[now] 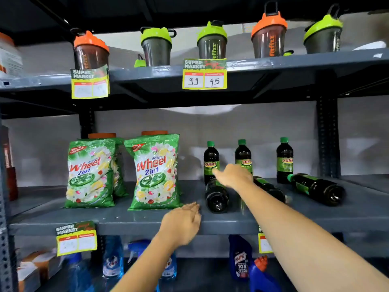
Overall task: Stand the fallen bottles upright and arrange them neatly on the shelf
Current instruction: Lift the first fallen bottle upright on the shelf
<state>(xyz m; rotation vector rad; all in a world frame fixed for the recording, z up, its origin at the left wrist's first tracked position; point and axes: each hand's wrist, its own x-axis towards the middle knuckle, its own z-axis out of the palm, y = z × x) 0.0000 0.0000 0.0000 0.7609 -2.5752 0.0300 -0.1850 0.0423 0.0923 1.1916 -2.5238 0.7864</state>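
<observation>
- Head view, middle shelf (126, 223): I see three dark bottles standing at the back, each with a green cap and a green "SUNNY" label: a left upright bottle (211, 160), a middle upright bottle (243, 154) and a right upright bottle (284, 159).
- Head view, fallen bottles: three more lie on their sides on the same shelf. A left fallen bottle (216, 197) points its base toward me, just in front of the left upright one. A middle fallen bottle (271, 189) is partly hidden behind my right forearm. A right fallen bottle (317, 188) lies with its green cap pointing left, near the right upright bottle.
- Head view, right hand (233, 175): it reaches in over the left fallen bottle, fingers loosely spread and pointing left toward the left upright bottle's label. I cannot tell whether the fingertips touch that label; nothing is gripped.
- Head view, left hand (183, 222): it sits at the shelf's front edge, fingers straight and close together, holding nothing, just left of the left fallen bottle's base.
- Head view, surroundings: two green "Wheel" detergent bags (154, 171) stand left of the bottles. Shaker cups (212, 42) with orange and green lids line the top shelf, above a price tag (204, 74) reading 99 and 45. Blue cleaner bottles (241, 258) stand on the shelf below.
</observation>
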